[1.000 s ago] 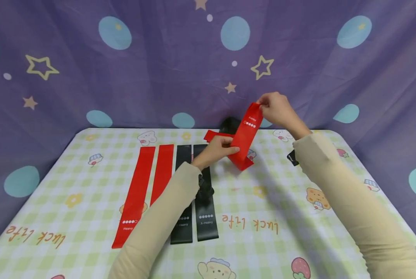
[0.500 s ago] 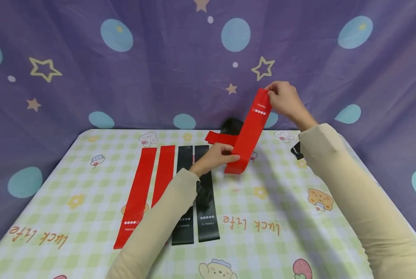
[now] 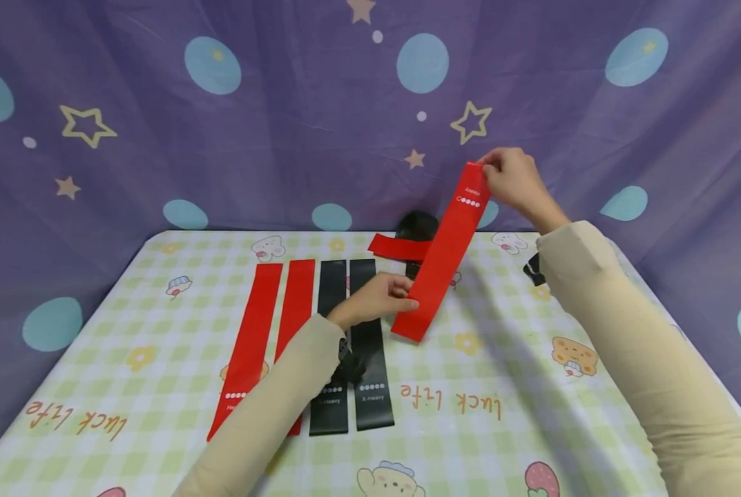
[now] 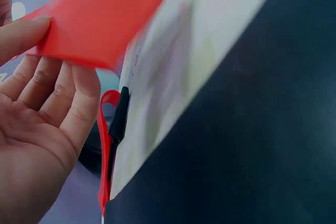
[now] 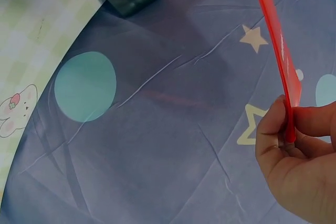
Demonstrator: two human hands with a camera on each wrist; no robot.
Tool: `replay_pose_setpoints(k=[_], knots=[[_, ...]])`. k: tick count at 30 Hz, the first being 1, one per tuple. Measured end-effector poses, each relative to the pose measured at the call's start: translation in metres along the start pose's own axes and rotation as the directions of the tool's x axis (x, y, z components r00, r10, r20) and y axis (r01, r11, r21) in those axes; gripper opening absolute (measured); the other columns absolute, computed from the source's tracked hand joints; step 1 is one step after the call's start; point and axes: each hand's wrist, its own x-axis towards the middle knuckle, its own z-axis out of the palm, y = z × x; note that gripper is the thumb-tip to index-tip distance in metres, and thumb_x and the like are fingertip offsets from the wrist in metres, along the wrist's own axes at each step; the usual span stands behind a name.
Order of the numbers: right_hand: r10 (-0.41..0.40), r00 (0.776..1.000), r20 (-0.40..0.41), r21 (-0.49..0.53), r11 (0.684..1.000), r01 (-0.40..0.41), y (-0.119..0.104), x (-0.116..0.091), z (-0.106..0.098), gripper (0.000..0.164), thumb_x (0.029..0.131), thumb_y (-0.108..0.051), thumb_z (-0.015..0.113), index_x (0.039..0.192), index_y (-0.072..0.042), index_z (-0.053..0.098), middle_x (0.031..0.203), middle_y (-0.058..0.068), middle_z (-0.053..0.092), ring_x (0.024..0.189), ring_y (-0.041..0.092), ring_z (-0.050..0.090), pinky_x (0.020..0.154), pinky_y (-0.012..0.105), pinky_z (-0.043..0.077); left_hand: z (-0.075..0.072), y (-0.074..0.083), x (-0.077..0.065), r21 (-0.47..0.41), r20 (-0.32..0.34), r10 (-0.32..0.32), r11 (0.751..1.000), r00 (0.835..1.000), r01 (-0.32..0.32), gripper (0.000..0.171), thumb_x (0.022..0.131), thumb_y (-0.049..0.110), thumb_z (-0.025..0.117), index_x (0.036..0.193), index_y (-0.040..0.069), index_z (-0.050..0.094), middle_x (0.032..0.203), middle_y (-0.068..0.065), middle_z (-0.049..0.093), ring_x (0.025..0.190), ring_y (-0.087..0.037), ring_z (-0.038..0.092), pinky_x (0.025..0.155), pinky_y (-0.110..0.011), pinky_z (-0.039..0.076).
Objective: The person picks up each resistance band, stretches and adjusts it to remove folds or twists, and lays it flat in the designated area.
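I see a table (image 3: 532,386) under a green checked cloth printed with bears, strawberries and "luck life" lettering. Taking the flat black bands (image 3: 353,345) as my mark: they lie side by side, lengthwise toward me, and two red strips (image 3: 269,324) lie just beside them on their left. My left sleeve (image 3: 271,407) crosses over the near ends of these. Beyond the black bands, near the table's far edge, another red band (image 3: 398,246) lies crosswise against a dark lump (image 3: 417,224) I cannot identify. Behind everything hangs a purple sheet (image 3: 221,152) with stars and blue discs.

My left hand (image 3: 376,298) is just above the far part of the black bands, fingers curled, pinching the lower end of the red band (image 3: 443,255) between thumb and fingers. My right hand (image 3: 512,181) is raised well to the right of the black bands and beyond them, in front of the sheet, pinching the band's upper end. The band runs slanted between both hands, its low end just over the cloth.
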Motion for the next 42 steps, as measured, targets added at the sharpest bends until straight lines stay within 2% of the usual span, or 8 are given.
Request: replay_pose_setpoints(k=[5,9,16,22,28,33,36,42], knots=[[0.007,1.000,-0.001,-0.013,1.000,-0.007,0.005,0.000,-0.003,0.038,0.096,-0.011,0.036,0.121,0.007,0.059,0.113,0.024,0.061,0.086,0.030,0.055,0.061,0.027,0.044,-0.002,-0.004,-0.011,0.043,0.030,0.012,0.999,0.999,-0.013,0.014,0.088,0.008,0.064,0.099,-0.001,0.065,0.082,-0.007,0.067,0.068,-0.011,0.056,0.067,-0.028,0.052],[0.012,1.000,0.006,-0.013,1.000,-0.012,0.009,-0.001,-0.004,0.037,0.095,-0.009,0.037,0.120,0.007,0.060,0.112,0.026,0.061,0.079,0.026,0.056,0.057,0.023,0.044,-0.003,-0.005,-0.020,0.061,0.026,0.003,0.998,1.000,-0.005,0.012,0.087,0.008,0.065,0.096,-0.001,0.063,0.081,-0.004,0.064,0.069,-0.010,0.056,0.064,-0.027,0.052],[-0.011,1.000,-0.005,-0.002,1.000,0.011,0.018,-0.002,-0.003,0.034,0.093,-0.007,0.042,0.114,0.007,0.063,0.106,0.028,0.063,0.063,0.014,0.054,0.053,0.018,0.043,-0.002,-0.008,-0.035,0.016,0.055,-0.045,0.999,0.998,0.044,0.009,0.087,0.004,0.064,0.093,-0.003,0.064,0.075,-0.003,0.064,0.061,-0.016,0.060,0.064,-0.030,0.056],[0.016,0.998,0.053,0.088,0.996,-0.021,0.029,-0.005,-0.001,0.032,0.095,-0.008,0.045,0.117,0.009,0.060,0.109,0.030,0.062,0.066,0.012,0.059,0.055,0.015,0.048,-0.004,-0.009,-0.047,0.015,0.046,-0.068,0.998,0.997,0.068,0.015,0.087,0.007,0.065,0.097,-0.005,0.065,0.078,-0.008,0.068,0.062,-0.017,0.063,0.065,-0.031,0.057],[0.032,0.992,0.122,0.213,0.975,-0.057,0.044,-0.011,0.003,0.031,0.097,-0.007,0.047,0.120,0.012,0.056,0.111,0.031,0.059,0.062,0.002,0.059,0.059,0.013,0.051,-0.018,-0.011,-0.059,0.049,0.006,-0.057,0.997,0.998,0.056,0.016,0.088,0.007,0.063,0.098,-0.006,0.065,0.079,-0.013,0.068,0.066,-0.027,0.066,0.067,-0.033,0.058],[0.058,0.981,0.186,0.295,0.949,-0.112,0.055,-0.017,0.006,0.034,0.098,-0.007,0.046,0.124,0.013,0.051,0.114,0.029,0.057,0.066,0.000,0.060,0.065,0.015,0.053,-0.036,-0.007,-0.071,0.044,-0.059,-0.092,0.995,0.994,0.095,0.019,0.090,0.009,0.061,0.102,-0.006,0.064,0.085,-0.015,0.068,0.076,-0.034,0.066,0.071,-0.035,0.058],[0.062,0.975,0.211,0.350,0.927,-0.135,0.061,-0.021,0.009,0.034,0.097,-0.005,0.046,0.125,0.015,0.048,0.107,0.021,0.061,0.068,0.001,0.061,0.066,0.017,0.054,-0.047,-0.004,-0.076,0.032,-0.129,-0.122,0.991,0.984,0.127,0.022,0.091,0.010,0.062,0.105,-0.006,0.063,0.090,-0.016,0.068,0.080,-0.035,0.067,0.073,-0.036,0.058],[0.060,0.968,0.245,0.445,0.880,-0.167,0.072,-0.030,0.014,0.035,0.094,0.001,0.047,0.124,0.018,0.044,0.088,-0.003,0.060,0.066,0.003,0.061,0.064,0.020,0.055,-0.065,-0.002,-0.078,0.024,-0.307,-0.152,0.986,0.939,0.167,0.026,0.090,0.012,0.063,0.109,-0.005,0.062,0.099,-0.017,0.065,0.074,-0.017,0.065,0.073,-0.033,0.058]])
